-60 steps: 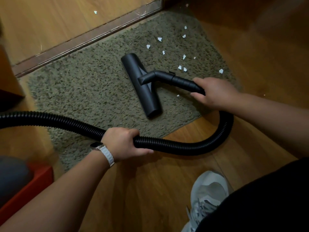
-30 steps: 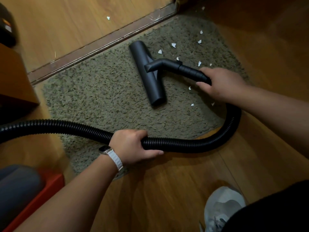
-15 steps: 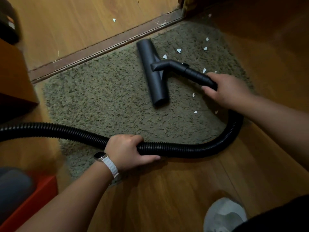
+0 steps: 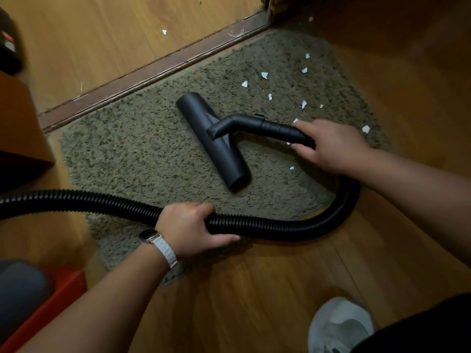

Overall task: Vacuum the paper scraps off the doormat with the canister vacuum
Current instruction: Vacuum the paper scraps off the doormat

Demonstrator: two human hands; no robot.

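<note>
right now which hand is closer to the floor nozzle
Right. The right hand grips the rigid tube that joins the floor nozzle; the left hand holds the hose further back.

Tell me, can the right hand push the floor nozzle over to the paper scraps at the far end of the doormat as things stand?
Probably yes. The right hand grips the wand just behind the floor nozzle, and only bare doormat lies between it and the paper scraps.
</note>
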